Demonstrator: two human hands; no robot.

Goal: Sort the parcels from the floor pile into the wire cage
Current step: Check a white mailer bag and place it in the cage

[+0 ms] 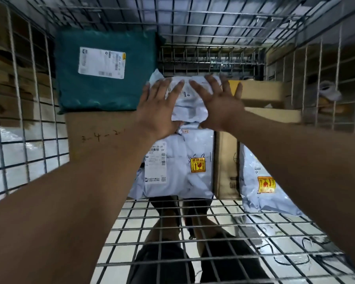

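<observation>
White parcel [190, 103] pressed flat by left grip [158, 113] and right grip [219, 107], fingers [175, 90] splayed open, likely seating it inside wire cage [193, 223].

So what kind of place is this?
Probably a parcel sorting depot: a wire cage holds a teal mailer with a shipping label, a white mailer with a fragile sticker, and a cardboard box.

The flat mailer [90, 95] is dark teal with a white label [101, 62]. The pale bluish-white bag [184, 181] carries a yellow sticker [197, 165] printed red; the boxes [260, 90] are brown.
</observation>
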